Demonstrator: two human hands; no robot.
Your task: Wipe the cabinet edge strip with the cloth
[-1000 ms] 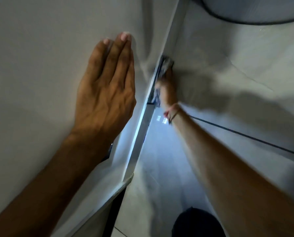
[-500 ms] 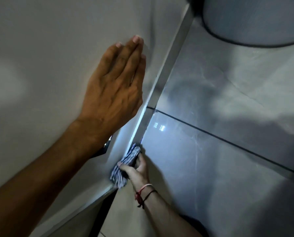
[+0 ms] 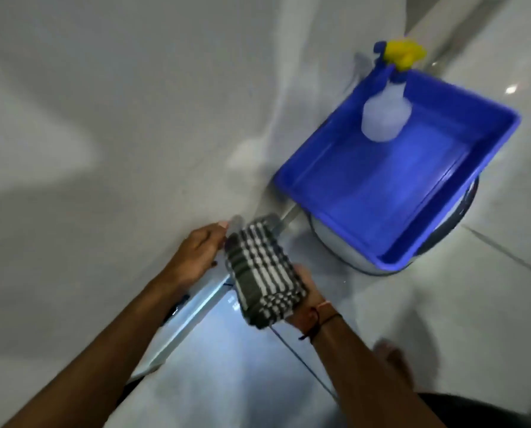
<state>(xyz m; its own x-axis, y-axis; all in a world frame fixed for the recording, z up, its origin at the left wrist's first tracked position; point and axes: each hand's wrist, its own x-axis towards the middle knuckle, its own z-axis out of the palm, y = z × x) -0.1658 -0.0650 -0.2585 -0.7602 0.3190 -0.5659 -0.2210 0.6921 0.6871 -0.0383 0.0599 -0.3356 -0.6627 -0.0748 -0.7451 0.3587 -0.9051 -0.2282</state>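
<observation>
Folded checked cloth (image 3: 262, 273), both hands (woven), glossy strip (image 3: 196, 307)

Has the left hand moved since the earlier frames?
Yes. The left hand has slid off the flat cabinet face toward the edge strip, meeting the cloth.

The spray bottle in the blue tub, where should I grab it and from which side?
Grip the spray bottle at its narrow neck just under the yellow trigger head, coming from above. It stands upright in the blue tub near the far corner, so the walls likely hinder a side approach.
</observation>
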